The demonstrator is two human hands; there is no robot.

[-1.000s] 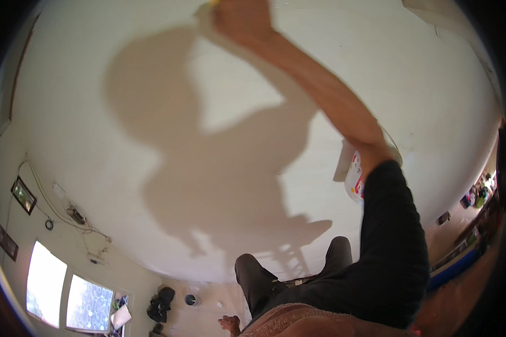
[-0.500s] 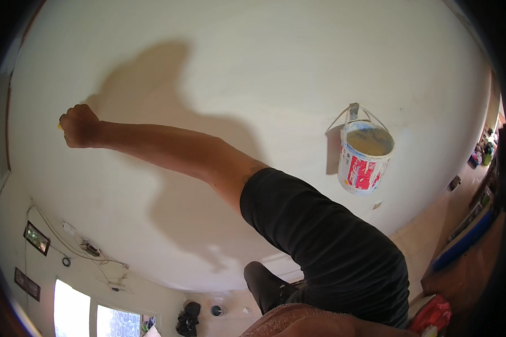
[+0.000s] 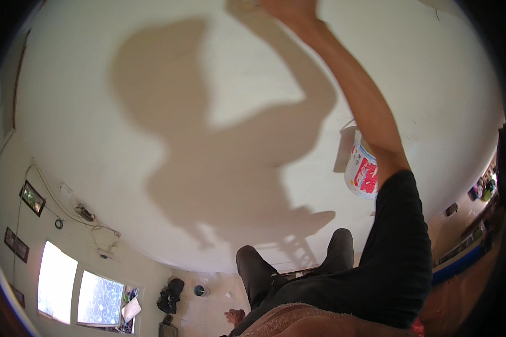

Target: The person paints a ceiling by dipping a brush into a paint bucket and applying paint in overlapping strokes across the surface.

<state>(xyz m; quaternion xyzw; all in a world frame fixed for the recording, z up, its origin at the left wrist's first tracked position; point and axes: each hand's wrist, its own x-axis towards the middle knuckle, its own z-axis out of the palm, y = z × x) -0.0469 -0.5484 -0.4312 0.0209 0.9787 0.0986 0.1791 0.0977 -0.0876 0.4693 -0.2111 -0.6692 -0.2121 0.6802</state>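
My right arm, in a short black sleeve, stretches up along the pale wall (image 3: 253,168). My right hand (image 3: 292,10) is at the wall by the upper edge, partly cut off; its fingers look bent around something I cannot make out. A white bucket with a red label (image 3: 361,171) hangs on the wall, half hidden behind my forearm. Low down, my left hand (image 3: 234,316) is beside my dark-trousered left leg (image 3: 256,275). Its fingers are somewhat apart, and nothing shows in them.
My shadow falls broadly over the wall. Cables (image 3: 73,205) and picture frames (image 3: 32,198) are on the left wall, above bright windows (image 3: 101,297). Black bags (image 3: 170,296) and a small bucket (image 3: 200,290) stand on the tiled floor. A blue-edged item (image 3: 460,264) lies at right.
My right hand, earlier a fist with a bit of yellow at its far left, has swung up and right to the upper edge. My forearm now covers part of the bucket. My left hand has come into view.
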